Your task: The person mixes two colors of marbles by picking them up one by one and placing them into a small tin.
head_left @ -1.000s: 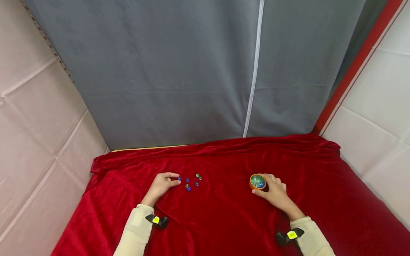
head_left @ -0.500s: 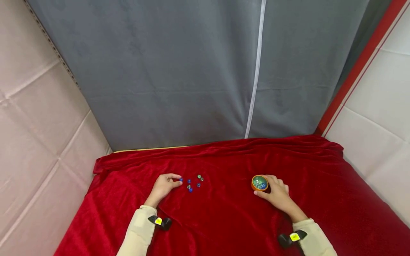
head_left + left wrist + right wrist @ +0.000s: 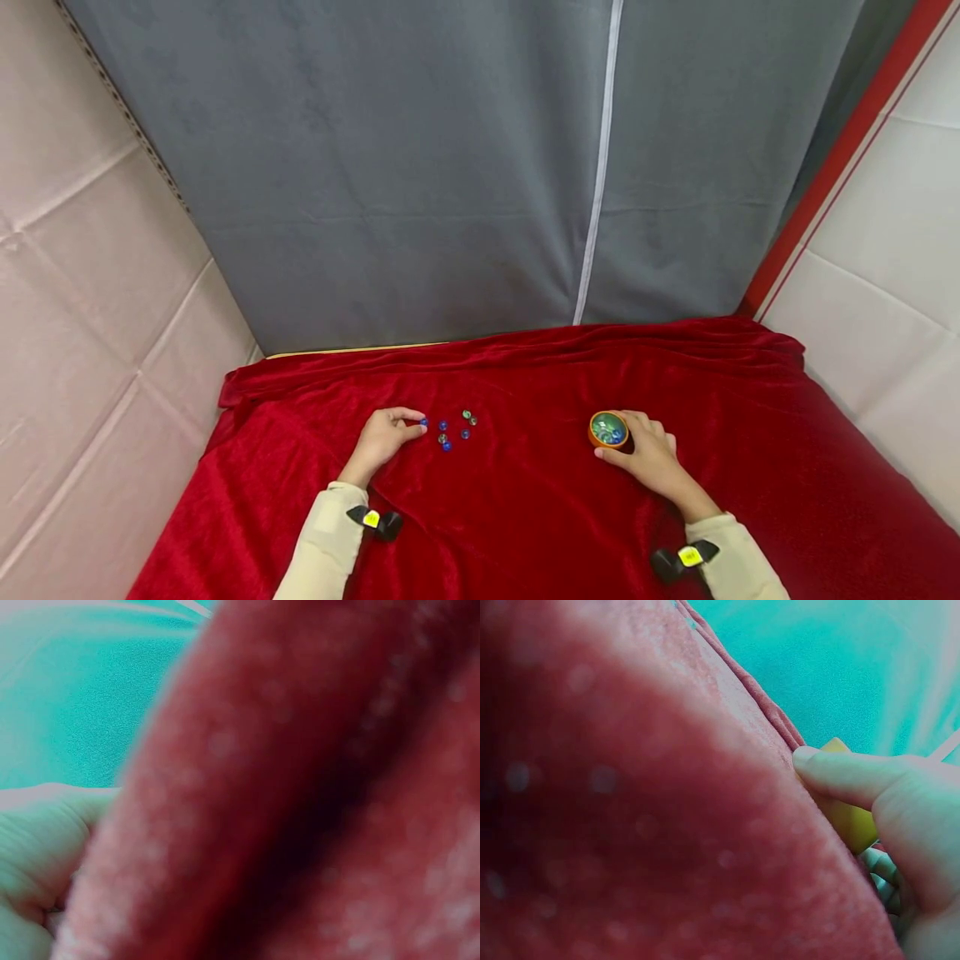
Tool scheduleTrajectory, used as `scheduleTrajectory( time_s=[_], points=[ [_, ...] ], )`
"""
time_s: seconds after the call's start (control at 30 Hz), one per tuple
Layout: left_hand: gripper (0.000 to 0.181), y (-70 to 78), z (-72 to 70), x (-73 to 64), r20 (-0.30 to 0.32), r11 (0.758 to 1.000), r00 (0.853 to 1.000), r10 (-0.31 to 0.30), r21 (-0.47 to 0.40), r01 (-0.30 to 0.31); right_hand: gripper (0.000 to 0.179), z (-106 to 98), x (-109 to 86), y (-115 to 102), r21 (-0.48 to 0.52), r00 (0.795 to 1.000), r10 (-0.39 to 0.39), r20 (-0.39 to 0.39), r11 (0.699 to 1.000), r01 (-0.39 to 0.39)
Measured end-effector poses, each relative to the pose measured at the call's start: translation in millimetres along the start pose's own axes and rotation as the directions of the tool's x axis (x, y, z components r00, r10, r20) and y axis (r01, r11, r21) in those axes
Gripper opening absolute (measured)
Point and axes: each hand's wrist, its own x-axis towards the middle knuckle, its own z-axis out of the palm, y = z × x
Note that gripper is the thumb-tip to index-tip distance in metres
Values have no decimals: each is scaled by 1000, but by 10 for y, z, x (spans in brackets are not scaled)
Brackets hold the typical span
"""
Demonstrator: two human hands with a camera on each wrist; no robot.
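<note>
My left hand (image 3: 380,439) pinches a blue marble (image 3: 423,422) between thumb and index finger, low over the red cloth. Just right of those fingertips lie several loose glass marbles, among them a blue one (image 3: 447,447) and a green one (image 3: 467,414). Farther right, my right hand (image 3: 648,450) grips a small round orange cup (image 3: 592,439) from its right side, thumb in front and fingers behind. Green and blue marbles show inside the cup. In the right wrist view the cup's wall (image 3: 847,821) looks yellow under the thumb. Blurred cloth covers most of the left wrist view and hides the left fingertips.
A red velvet cloth (image 3: 525,500) covers the table, with folds bunched along its back edge. Behind it hangs a grey curtain (image 3: 420,183). White panels (image 3: 892,275) stand on both sides.
Both hands keep their holds on the blue marble and the orange cup. The whole head view has shifted slightly; the loose marbles stay where they lie on the cloth.
</note>
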Motion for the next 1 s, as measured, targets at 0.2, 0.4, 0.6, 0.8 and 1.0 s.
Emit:
scheduleTrajectory(
  time_s=[0.2,0.4,0.6,0.8,1.0],
  points=[
    [20,20,11,-9,-1,1000,1000,1,9,-1,66,-12,-5,20,-8,1000,-3,-8,1000,3],
    [20,39,19,-31,8,1000,1000,-1,-8,1,65,-21,-12,36,-17,1000,-1,-10,1000,1],
    [23,54,0,-25,26,998,999,26,-58,-25,65,-37,-5,22,-21,1000,-2,-21,1000,2],
    [24,76,-42,-36,46,993,999,11,-121,-5,65,-23,7,0,-19,1000,-2,-18,1000,2],
    [26,142,-44,-62,64,992,997,32,-126,-24,66,-1,-3,-6,-10,1000,7,-10,1000,-7]
  ],
)
